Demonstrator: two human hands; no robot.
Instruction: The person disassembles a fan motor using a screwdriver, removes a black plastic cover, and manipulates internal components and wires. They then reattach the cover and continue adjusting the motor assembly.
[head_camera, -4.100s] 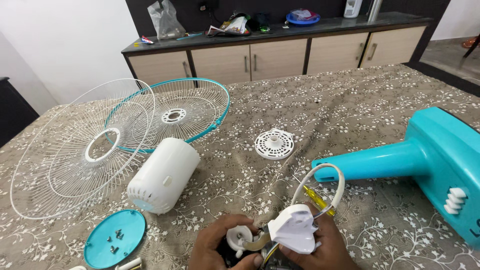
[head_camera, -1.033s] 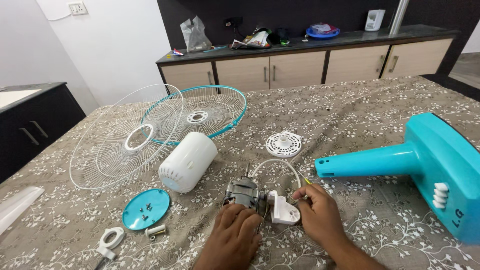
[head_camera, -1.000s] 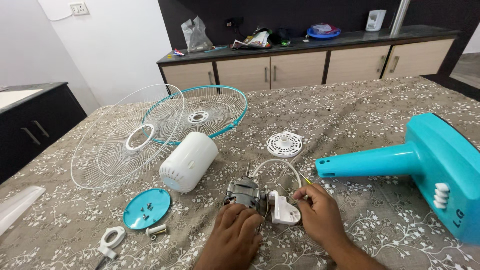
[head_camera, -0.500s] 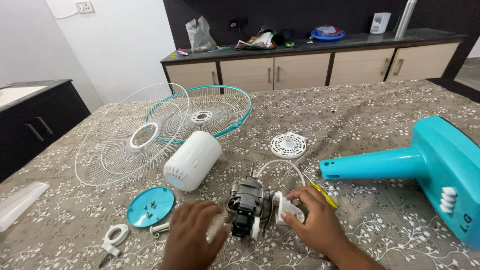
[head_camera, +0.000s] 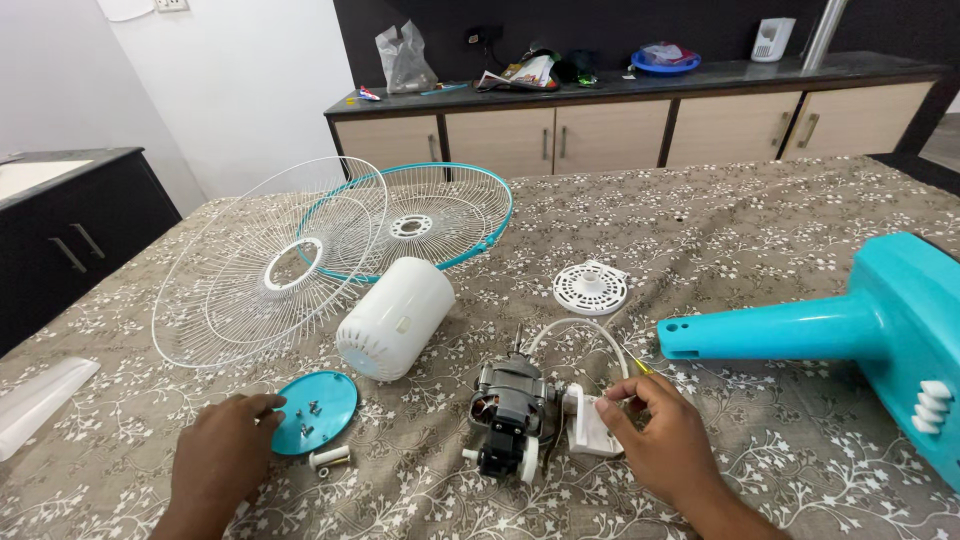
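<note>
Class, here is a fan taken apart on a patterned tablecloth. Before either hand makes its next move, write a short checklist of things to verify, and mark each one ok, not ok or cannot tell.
1. Left hand free to grasp: ok, fingertips at the rim of the teal disc, holding nothing.
2. Screws gathered: ok, they lie on the disc.
3. Right hand steadying the white bracket: ok.
4. Motor resting stably: ok, lying on the tablecloth.
5. White cable loop unsnagged: cannot tell.
6. Screwdriver within reach: ok, beside the right hand.

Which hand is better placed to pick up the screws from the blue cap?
Left. The left hand already touches the blue cap holding the screws; the right hand holds the white bracket.
</note>
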